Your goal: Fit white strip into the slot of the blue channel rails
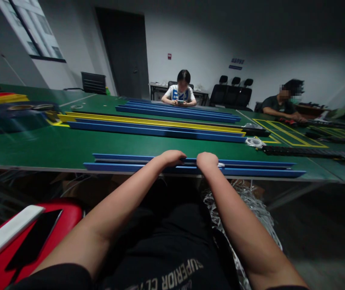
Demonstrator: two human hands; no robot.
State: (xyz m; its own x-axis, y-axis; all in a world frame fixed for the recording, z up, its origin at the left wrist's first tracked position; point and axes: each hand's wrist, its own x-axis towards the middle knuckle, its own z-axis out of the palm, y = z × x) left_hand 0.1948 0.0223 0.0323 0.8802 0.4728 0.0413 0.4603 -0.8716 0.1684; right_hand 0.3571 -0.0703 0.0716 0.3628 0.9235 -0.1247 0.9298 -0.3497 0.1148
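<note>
A long blue channel (257, 170) lies lengthwise along the near edge of the green table, with two raised side walls and a pale strip between them. My left hand (172, 157) bends down over its middle, fingers together, the tips partly hidden inside. Close by on the right, my right hand (207, 162) is closed in a fist at the channel. A small white piece (221, 164) sticks out beside that fist; whether the fingers grip it I cannot tell. What either hand pinches is hidden.
Beyond lie a blue profile (160, 131), a yellow one (154, 121) and more blue profiles (175, 112). A white coil (254, 141) is at right. Two people sit across the table. A red seat (66, 217) holds a white device (12, 229); tangled strips (251, 201) hang below.
</note>
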